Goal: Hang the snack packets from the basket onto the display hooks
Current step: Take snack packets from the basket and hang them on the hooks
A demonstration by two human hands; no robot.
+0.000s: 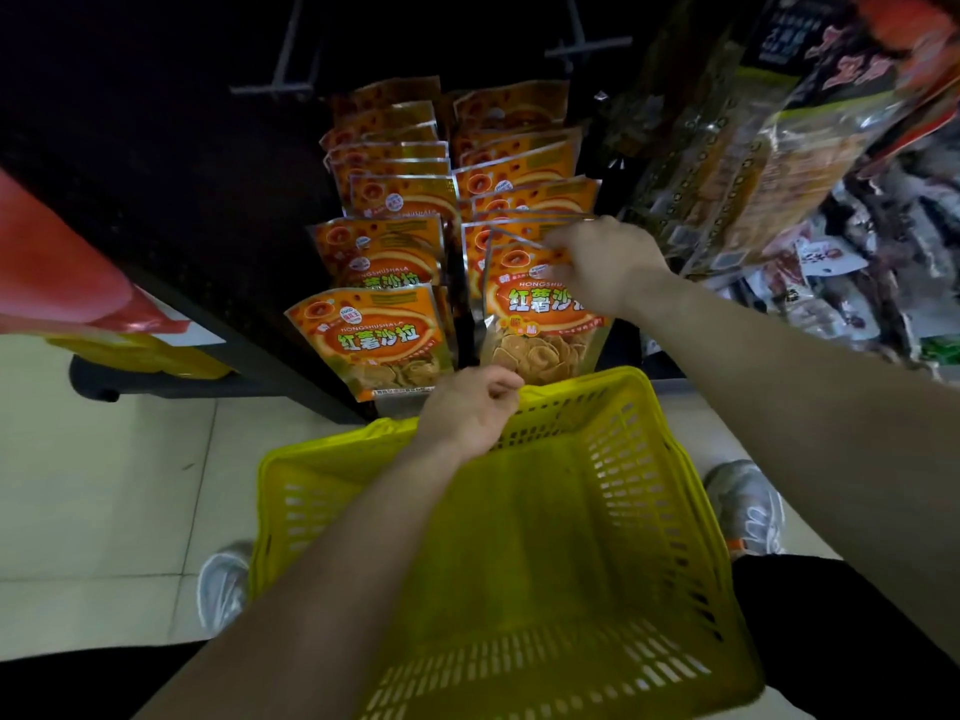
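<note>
The yellow basket (545, 511) fills the lower centre of the frame and is seen empty, bare mesh floor only. The right hand (605, 265), at centre right, is pinched shut on the top edge of the front orange snack packet (540, 314) in the right-hand column; the hook itself is hidden behind the fingers, so it cannot be told whether the hole is already threaded. The left hand (470, 407), at centre, is loosely curled at the far rim of the basket; whether the rim is gripped or only touched cannot be told. A second column of hung packets (374, 335) sits just to the left. Empty display hooks (280, 85) are visible in the dark upper area.

Judged as last packet, task nearly done. Risks: packet released before the hole is seated, so it drops toward the basket or floor; neighbouring packets pushed off by the wrist; basket tipped if the left hand lets go.
</note>
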